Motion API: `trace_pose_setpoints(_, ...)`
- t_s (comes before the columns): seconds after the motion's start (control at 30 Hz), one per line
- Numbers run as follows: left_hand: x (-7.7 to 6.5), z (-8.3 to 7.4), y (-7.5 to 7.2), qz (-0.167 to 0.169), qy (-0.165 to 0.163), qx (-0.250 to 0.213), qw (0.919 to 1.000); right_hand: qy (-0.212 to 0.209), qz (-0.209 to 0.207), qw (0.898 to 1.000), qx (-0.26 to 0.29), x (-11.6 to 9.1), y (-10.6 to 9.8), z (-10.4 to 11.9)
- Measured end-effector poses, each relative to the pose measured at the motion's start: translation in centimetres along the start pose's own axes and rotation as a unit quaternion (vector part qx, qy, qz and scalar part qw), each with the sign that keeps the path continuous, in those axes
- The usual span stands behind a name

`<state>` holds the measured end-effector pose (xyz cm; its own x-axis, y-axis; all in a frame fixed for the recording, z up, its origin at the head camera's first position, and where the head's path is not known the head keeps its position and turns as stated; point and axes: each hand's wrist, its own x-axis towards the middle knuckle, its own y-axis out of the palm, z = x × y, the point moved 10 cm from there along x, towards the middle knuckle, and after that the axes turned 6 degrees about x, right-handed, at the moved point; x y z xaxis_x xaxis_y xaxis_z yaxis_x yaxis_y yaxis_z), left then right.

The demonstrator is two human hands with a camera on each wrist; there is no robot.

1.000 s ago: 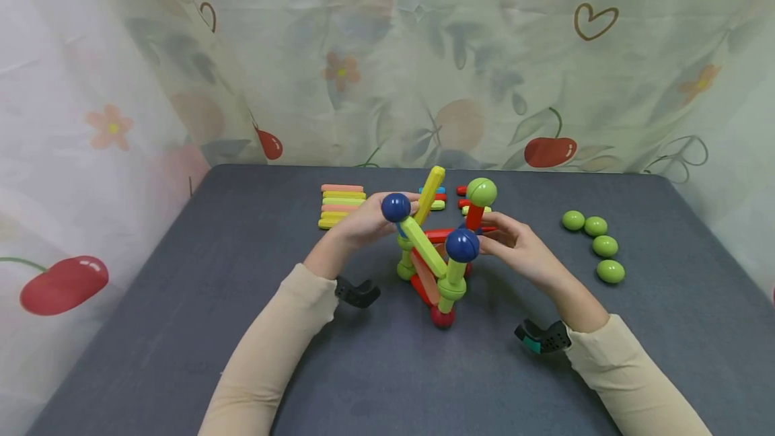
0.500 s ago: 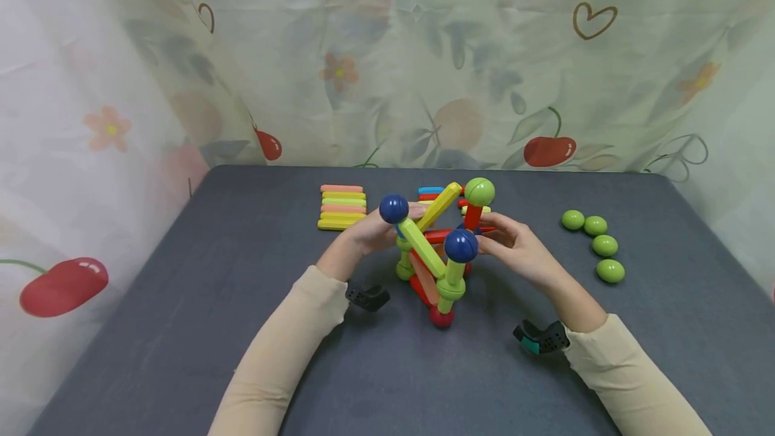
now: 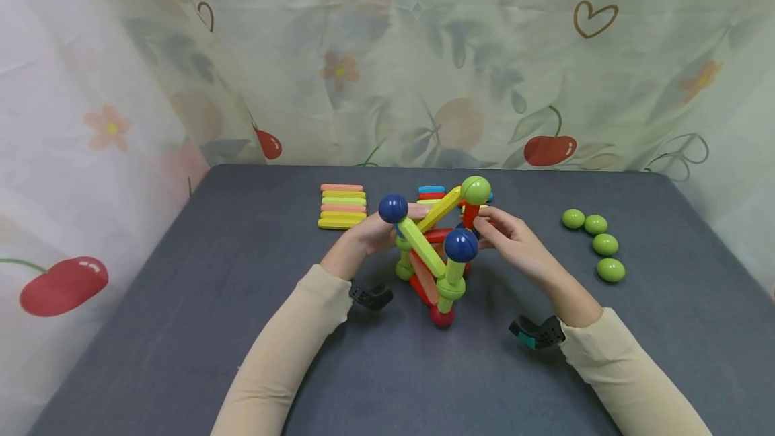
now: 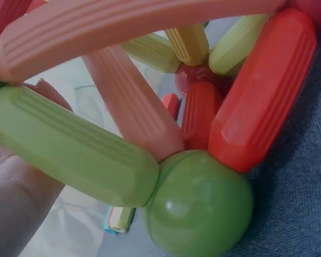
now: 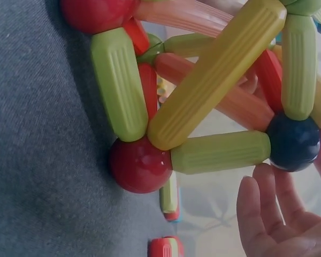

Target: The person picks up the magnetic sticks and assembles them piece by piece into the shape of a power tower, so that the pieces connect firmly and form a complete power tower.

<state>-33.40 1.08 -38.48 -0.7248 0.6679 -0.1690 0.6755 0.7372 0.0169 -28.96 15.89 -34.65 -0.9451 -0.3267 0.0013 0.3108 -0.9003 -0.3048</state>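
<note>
Sticks (image 3: 343,208) lay in row far left, likely sorted for picking. Left hand (image 3: 378,231) was behind frame (image 3: 424,248); grip hidden, couldn't tell. Frame stood mid-table (image 3: 181,328), yellow stick (image 3: 439,209) slanting to green ball (image 3: 475,190). Right hand (image 3: 514,239) pinched red stick (image 3: 470,214) beneath, apparently steadying ball. Loose balls (image 3: 605,245) lay right.

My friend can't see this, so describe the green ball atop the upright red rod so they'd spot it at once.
Near the middle of the dark table stands a structure of coloured rods and balls. On its right side, a red rod rises with the green ball on its upper end. The other upper balls are blue, and four loose green balls lie farther right.
</note>
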Motion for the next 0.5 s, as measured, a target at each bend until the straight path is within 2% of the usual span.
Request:
trace_pose_setpoints(0.17,0.15,0.02,0.03,-0.002,0.001,-0.002,1.0000,0.003,-0.005,1.000,-0.005,0.15,0.09,0.07)
trace_pose_setpoints(0.4,0.28,-0.10,0.19,0.018,0.020,-0.011,0.9996,0.005,-0.005,1.000,-0.006,0.24,0.20,0.04)
trace_pose_setpoints(0.5,0.30,0.01,0.13,0.019,0.016,-0.010,0.9996,0.007,-0.006,1.000,-0.005,0.27,0.24,-0.07)
